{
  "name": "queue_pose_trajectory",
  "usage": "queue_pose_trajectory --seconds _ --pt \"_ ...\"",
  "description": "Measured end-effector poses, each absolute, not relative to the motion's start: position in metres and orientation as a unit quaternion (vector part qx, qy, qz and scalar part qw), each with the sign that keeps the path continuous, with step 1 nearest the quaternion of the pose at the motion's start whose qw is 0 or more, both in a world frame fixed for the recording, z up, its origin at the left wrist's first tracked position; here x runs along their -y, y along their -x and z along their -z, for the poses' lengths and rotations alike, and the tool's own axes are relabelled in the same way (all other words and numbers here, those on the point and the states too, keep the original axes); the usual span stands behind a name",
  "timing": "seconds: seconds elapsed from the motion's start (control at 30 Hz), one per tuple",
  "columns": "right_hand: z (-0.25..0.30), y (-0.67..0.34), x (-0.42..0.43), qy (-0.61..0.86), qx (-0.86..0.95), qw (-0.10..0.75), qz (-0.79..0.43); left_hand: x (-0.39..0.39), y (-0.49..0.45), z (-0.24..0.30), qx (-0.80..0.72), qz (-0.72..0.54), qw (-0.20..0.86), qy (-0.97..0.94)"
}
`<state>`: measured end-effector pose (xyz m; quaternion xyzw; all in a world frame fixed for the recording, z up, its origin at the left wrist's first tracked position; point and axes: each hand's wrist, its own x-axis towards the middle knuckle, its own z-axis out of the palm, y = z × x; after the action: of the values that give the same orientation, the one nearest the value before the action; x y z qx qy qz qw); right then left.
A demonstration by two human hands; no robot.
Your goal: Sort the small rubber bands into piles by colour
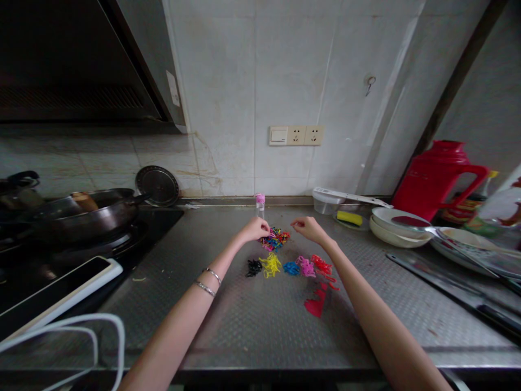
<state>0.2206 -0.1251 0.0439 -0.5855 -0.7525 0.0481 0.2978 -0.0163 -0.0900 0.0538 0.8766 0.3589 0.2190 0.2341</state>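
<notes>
A mixed pile of small coloured rubber bands (277,240) lies on the metal counter. My left hand (255,230) reaches its left edge, fingers closed in a pinch; what they hold is too small to make out. To the right of the pile, my right hand (310,228) is raised with its fingertips pressed together, their contents also unclear. Nearer me lie separate heaps of black bands (254,267), yellow bands (271,265), blue bands (291,267), pink bands (306,266) and red bands (321,265). Behind my left hand stands a clear bottle with a pink cap (259,198).
A flat red piece (315,302) lies near the red heap. On the right are bowls (399,228), a yellow sponge (349,218), a red thermos jug (433,176) and a long knife (439,285). Leftward, a pan (93,214) sits on the stove, near a white cable (118,326).
</notes>
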Motion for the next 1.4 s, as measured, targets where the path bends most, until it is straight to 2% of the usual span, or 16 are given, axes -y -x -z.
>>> queue_pose_trajectory --seconds 0.17,0.4,0.57,0.77,1.07,1.4 --pt "-0.045 -0.218 0.127 0.581 0.755 0.302 -0.045 0.136 -0.029 -0.052 -0.311 -0.209 0.192 -0.907" --pt "-0.039 -0.220 0.122 0.588 0.752 0.293 -0.052 0.169 -0.050 -0.037 -0.322 -0.196 0.160 -0.912" --pt "-0.037 -0.220 0.121 0.584 0.757 0.289 -0.048 0.155 -0.042 -0.045 -0.323 -0.237 0.190 -0.896" --pt "-0.052 -0.214 0.114 0.571 0.769 0.284 -0.050 0.116 -0.008 -0.077 -0.332 -0.369 0.221 -0.839" --pt "-0.043 -0.203 0.084 0.580 0.802 0.118 -0.079 0.080 0.053 -0.110 -0.394 -0.496 0.229 -0.739" --pt "-0.021 -0.208 0.081 0.594 0.784 0.151 -0.097 0.072 0.070 -0.113 -0.422 -0.517 0.249 -0.702"
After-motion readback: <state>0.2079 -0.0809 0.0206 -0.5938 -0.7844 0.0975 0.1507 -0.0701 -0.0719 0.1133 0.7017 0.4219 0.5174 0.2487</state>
